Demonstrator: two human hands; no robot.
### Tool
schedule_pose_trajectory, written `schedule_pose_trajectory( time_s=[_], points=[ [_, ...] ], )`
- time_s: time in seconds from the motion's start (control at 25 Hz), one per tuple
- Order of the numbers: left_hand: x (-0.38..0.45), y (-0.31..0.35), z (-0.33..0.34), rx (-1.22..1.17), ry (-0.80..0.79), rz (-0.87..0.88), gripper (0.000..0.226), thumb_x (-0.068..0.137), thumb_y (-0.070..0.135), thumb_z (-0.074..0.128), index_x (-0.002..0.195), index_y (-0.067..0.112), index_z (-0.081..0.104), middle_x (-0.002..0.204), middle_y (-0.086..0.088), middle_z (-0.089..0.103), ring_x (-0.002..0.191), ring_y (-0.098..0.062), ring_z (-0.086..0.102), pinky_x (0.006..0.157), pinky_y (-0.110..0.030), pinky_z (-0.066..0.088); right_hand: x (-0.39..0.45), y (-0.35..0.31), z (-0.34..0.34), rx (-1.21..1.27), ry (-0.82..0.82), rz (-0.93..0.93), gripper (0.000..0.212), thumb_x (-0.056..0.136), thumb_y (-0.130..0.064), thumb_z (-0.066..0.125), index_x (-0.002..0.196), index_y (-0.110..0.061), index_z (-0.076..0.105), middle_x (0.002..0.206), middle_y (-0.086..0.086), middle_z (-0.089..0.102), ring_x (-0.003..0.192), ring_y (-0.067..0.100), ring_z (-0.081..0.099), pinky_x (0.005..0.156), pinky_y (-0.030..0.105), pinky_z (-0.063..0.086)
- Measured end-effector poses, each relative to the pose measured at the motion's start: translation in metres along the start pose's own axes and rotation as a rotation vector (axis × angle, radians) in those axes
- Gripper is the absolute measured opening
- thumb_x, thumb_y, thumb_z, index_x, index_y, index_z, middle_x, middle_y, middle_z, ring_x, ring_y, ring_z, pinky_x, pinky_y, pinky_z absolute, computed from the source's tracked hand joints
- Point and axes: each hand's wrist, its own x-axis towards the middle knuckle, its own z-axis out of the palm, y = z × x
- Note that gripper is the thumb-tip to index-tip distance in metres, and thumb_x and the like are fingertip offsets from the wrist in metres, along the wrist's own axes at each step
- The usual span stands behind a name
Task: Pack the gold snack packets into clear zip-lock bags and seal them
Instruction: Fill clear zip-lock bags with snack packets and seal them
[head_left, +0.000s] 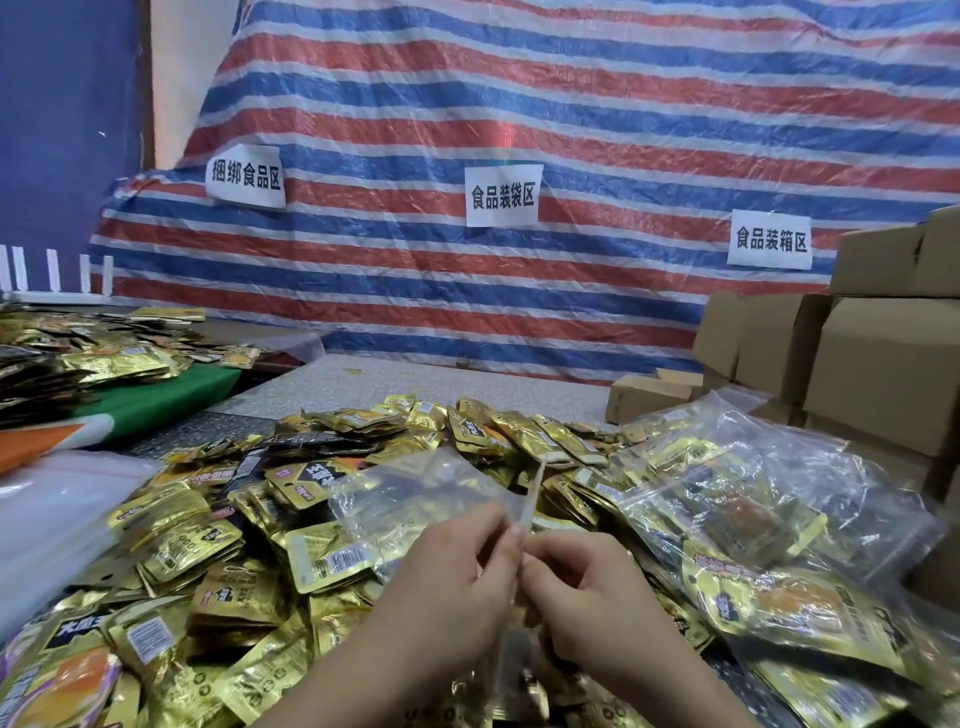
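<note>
Left hand (457, 566) and right hand (587, 587) pinch mouth of empty clear zip-lock bag (415, 499) over loose gold snack packets (218, 540) heaped on table. Filled bags (769, 525) piled right. Most packets unpacked.

Two bare hands and forearms in view, coming in from the bottom edge. Left hand (457, 582), right hand (587, 587). No gloves, no rings, no watch or bracelet visible. No sleeves showing on either forearm up to the frame edge. Fingernails short and unpainted where visible, e.g. on left hand fingertips (515, 531). Rest of body out of frame.
</note>
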Motion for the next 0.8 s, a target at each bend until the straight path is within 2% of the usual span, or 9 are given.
schedule_pose_trajectory(
  time_s=[0.08,0.16,0.24,0.4,0.48,0.6,0.68,0.8],
  points=[
    [-0.001,0.002,-0.001,-0.002,-0.004,-0.006,0.033,0.097,0.04,0.051,0.071,0.02,0.053,0.066,0.004,0.055,0.062,-0.008,0.05,0.059,-0.029,0.041,-0.001,-0.003,-0.001,0.025,0.019,0.013,0.023,0.094,-0.017,0.059,0.078,-0.006,0.071,0.056,-0.004,0.049,0.054,0.006,0.04,0.052,0.027,0.031],
    [-0.001,0.004,0.0,0.012,-0.008,-0.032,0.037,0.095,0.045,0.052,0.068,0.019,0.052,0.062,0.008,0.051,0.059,-0.006,0.046,0.057,-0.026,0.038,-0.003,-0.006,-0.001,-0.055,0.081,-0.056,0.023,0.092,-0.014,0.06,0.074,-0.015,0.073,0.052,-0.006,0.051,0.052,0.003,0.041,0.05,0.022,0.03],
    [-0.001,0.005,-0.001,-0.014,-0.051,-0.082,0.039,0.096,0.047,0.05,0.07,0.018,0.054,0.061,0.012,0.052,0.057,-0.003,0.044,0.057,-0.026,0.037,-0.005,-0.009,0.0,-0.143,0.111,-0.14,0.025,0.092,-0.011,0.06,0.069,-0.013,0.069,0.054,-0.001,0.053,0.052,0.007,0.042,0.05,0.027,0.03],
    [0.003,0.009,-0.005,-0.153,-0.139,-0.13,0.038,0.101,0.039,0.046,0.086,0.008,0.062,0.073,0.0,0.056,0.068,-0.01,0.049,0.072,-0.042,0.045,-0.005,-0.007,-0.001,-0.1,0.085,-0.188,0.026,0.092,-0.008,0.061,0.066,-0.008,0.062,0.058,0.007,0.052,0.054,0.009,0.04,0.052,0.032,0.031],
    [0.003,0.011,-0.007,-0.199,-0.149,-0.149,0.038,0.1,0.039,0.046,0.086,0.007,0.059,0.07,0.004,0.052,0.065,-0.009,0.046,0.066,-0.037,0.042,-0.004,-0.006,-0.001,-0.082,0.085,-0.207,0.023,0.091,-0.01,0.061,0.068,-0.006,0.065,0.059,0.007,0.053,0.054,0.008,0.041,0.052,0.029,0.031],
    [0.002,0.014,-0.008,-0.263,-0.187,-0.166,0.036,0.099,0.039,0.048,0.076,0.012,0.052,0.061,0.008,0.049,0.06,-0.01,0.046,0.061,-0.029,0.038,-0.004,-0.004,-0.001,-0.095,0.098,-0.224,0.022,0.087,-0.017,0.058,0.068,-0.008,0.063,0.055,-0.004,0.05,0.054,0.005,0.041,0.053,0.022,0.03],
    [0.001,0.014,-0.009,-0.322,-0.22,-0.178,0.033,0.101,0.033,0.048,0.072,0.015,0.05,0.056,0.009,0.05,0.057,-0.011,0.048,0.058,-0.026,0.039,-0.004,-0.005,-0.003,-0.011,0.022,-0.191,0.019,0.089,-0.015,0.058,0.073,-0.015,0.068,0.06,-0.01,0.058,0.057,0.002,0.047,0.055,0.018,0.034],
    [0.001,0.014,-0.012,-0.426,-0.26,-0.192,0.033,0.103,0.024,0.045,0.073,0.013,0.051,0.055,0.007,0.053,0.056,-0.015,0.049,0.055,-0.025,0.04,-0.004,-0.006,-0.007,0.101,-0.099,-0.128,0.02,0.094,-0.014,0.058,0.081,-0.02,0.071,0.069,-0.004,0.068,0.063,0.001,0.057,0.061,0.016,0.043]
  ],
)
